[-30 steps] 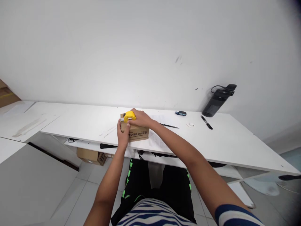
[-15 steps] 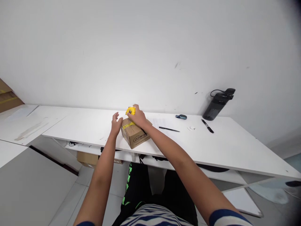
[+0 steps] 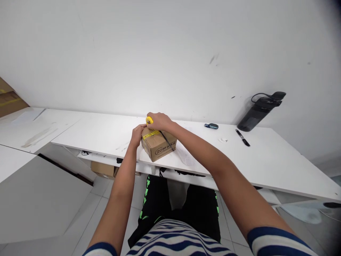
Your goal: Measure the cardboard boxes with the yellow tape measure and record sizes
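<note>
A small brown cardboard box [image 3: 157, 145] with black printing sits near the table's front edge. A yellow strip runs along its top, and a dark stripe crosses its top and front. At the box's back edge my right hand [image 3: 161, 122] is closed around a yellow tape measure [image 3: 149, 120]. My left hand [image 3: 136, 135] is against the box's left back corner, fingers bent together close to the tape measure. Its fingertips are partly hidden, so whether they also pinch the tape's end cannot be seen.
On the white table [image 3: 106, 133] to the right lie a dark key fob [image 3: 211, 126], a small white item [image 3: 223, 140] and a black marker [image 3: 242, 138]. A dark water bottle [image 3: 257, 113] stands by the wall. Another carton [image 3: 102, 169] is under the tabletop.
My left hand has closed in on the box corner, its fingers no longer spread. My right hand has turned with the tape measure. The black pen on the table is out of sight now.
</note>
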Available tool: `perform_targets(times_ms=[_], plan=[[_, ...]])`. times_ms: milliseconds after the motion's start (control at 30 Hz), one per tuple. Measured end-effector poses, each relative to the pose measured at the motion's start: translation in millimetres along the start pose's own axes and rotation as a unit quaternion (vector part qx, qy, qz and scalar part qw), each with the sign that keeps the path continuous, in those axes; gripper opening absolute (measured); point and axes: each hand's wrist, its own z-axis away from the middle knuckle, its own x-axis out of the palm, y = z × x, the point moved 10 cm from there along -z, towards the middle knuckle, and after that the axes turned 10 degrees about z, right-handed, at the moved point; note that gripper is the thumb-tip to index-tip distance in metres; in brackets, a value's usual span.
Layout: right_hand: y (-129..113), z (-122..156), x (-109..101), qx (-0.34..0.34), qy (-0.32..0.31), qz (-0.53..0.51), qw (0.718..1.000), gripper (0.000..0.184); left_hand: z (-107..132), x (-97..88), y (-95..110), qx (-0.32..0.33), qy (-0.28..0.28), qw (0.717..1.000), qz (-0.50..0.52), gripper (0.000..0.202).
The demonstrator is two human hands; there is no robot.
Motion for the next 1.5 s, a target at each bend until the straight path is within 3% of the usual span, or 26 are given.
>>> perform_targets(times_ms=[233,367,533,633,800,900,1000,1500], plan=[[23,73,5,0.066,0.010,-0.013,0.998,0.044,7,23.0,4,-0.013,-0.055,0.998,-0.004,0.028],[19,76,4,0.077,0.008,-0.013,0.997,0.043,7,28.3,10,-0.028,-0.096,0.993,-0.061,0.042],[12,69,1,0.075,-0.004,-0.005,0.997,0.039,5,31.5,13,-0.029,-0.131,0.985,-0.109,0.035],[10,80,-4,0.078,-0.005,0.002,0.997,0.040,3,32.7,15,-0.021,-0.137,0.983,-0.121,0.035],[4,135,-8,0.108,-0.010,0.020,0.994,0.050,4,35.4,19,-0.004,-0.139,0.980,-0.144,0.035],[2,171,1,0.148,-0.022,0.024,0.988,0.053,4,35.9,19,-0.003,-0.141,0.981,-0.133,0.034],[-1,190,12,0.168,-0.011,0.025,0.985,0.054,4,34.1,18,-0.004,-0.135,0.983,-0.125,0.032],[0,169,22,0.175,0.015,0.011,0.984,0.057,9,34.7,19,-0.006,-0.130,0.987,-0.091,0.031]])
